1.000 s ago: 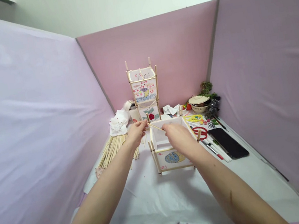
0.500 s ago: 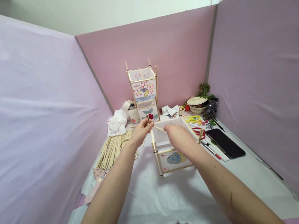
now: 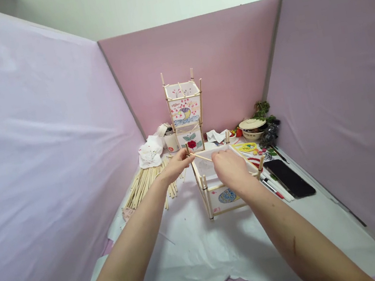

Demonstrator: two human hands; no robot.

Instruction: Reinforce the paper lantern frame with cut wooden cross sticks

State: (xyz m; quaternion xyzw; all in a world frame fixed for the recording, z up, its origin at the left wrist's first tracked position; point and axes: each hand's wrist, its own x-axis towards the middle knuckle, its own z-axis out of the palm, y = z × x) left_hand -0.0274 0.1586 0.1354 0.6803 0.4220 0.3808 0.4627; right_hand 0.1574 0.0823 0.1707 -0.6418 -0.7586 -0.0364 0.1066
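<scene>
Thin stick (image 3: 202,157) between left hand (image 3: 179,162) and right hand (image 3: 229,166), over an open-topped, painted box (image 3: 224,197).

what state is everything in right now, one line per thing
left hand: fingers at the near box's far left corner, exact grip unclear
right hand: closed on thin stick
thin stick: held, slanting
near box: upright, open-topped
stacked tower: upright, open-topped
loose sticks: lying in a fanned pile
phone: lying flat, dark
white cloth: crumpled
table sheet: wrinkled
</scene>
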